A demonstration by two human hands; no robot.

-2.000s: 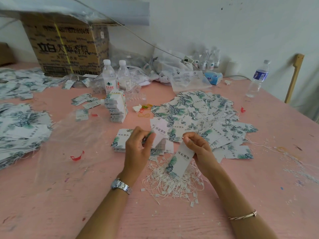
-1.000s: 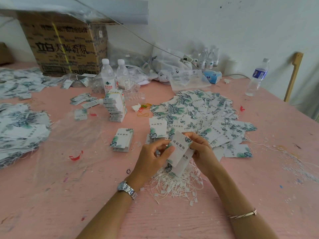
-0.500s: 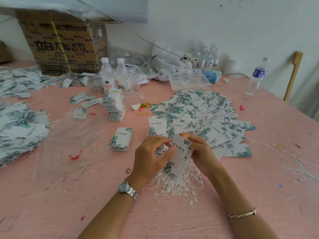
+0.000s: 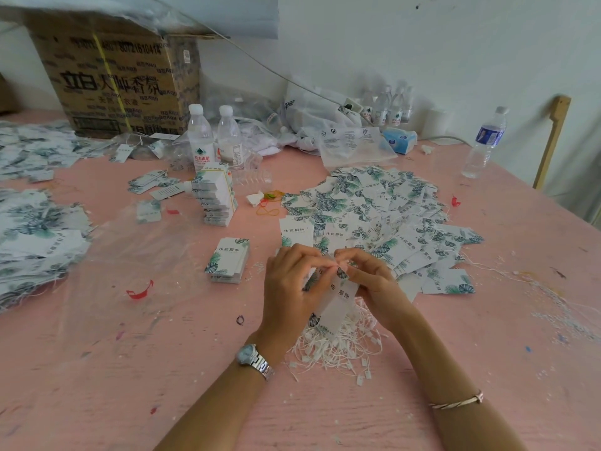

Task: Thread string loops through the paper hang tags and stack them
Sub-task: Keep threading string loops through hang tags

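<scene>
My left hand (image 4: pixel 291 284) and my right hand (image 4: pixel 374 281) meet over the pink table (image 4: pixel 325 418), fingertips pinching the top end of white hang tags (image 4: pixel 336 304) printed with green leaves. The tags hang down between my palms above a tangle of white string loops (image 4: pixel 338 348). A small neat stack of tags (image 4: pixel 229 260) lies just left of my left hand. A wide spread of loose tags (image 4: pixel 374 216) fans out beyond my hands.
A taller banded stack of tags (image 4: pixel 214 198) stands behind, with two water bottles (image 4: pixel 213 138) and a cardboard box (image 4: pixel 117 79) further back. More tag heaps (image 4: pixel 35 236) lie at the left. Another bottle (image 4: pixel 484 141) stands at the far right. Clear plastic sheet (image 4: pixel 130 255) covers the left centre.
My left hand left the small stack at the left and came across to join my right hand on the tags; both hands now pinch their top end together.
</scene>
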